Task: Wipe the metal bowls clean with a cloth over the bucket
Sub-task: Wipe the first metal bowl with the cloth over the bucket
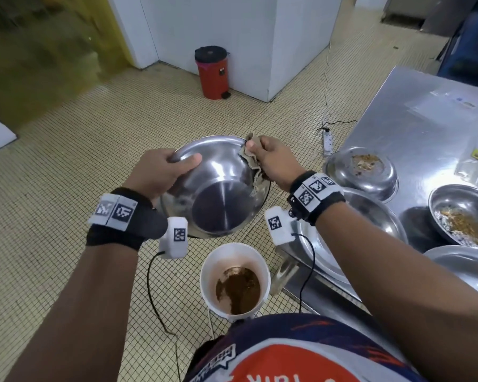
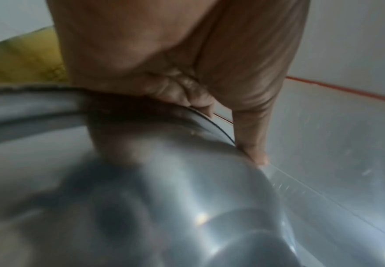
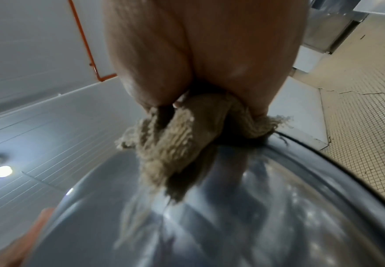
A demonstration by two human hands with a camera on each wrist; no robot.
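Metal bowl [image 1: 215, 188] held in the air, tilted steeply, open side facing back toward the person, far rim highest; round, so no long axis. Not on the counter [image 1: 414, 125]: off its left edge, above and just beyond the white bucket [image 1: 209, 274] on the tiled floor [image 1: 80, 150]. Left hand [image 1: 160, 172] grip clamped on the bowl's left rim, thumb inside the wall, fingers behind; left wrist view confirms rim pinched under thumb. Right hand [image 1: 273, 161] grip clamped on a beige frayed cloth [image 1: 251, 158], pressed against upper right inner wall and rim, loose end hanging down the inside. Brown residue in the bucket bottom. Other bowls on the counter near its left edge, two with food scraps [image 1: 366, 161]. Red pedal bin [image 1: 212, 71] well apart, by the white wall.
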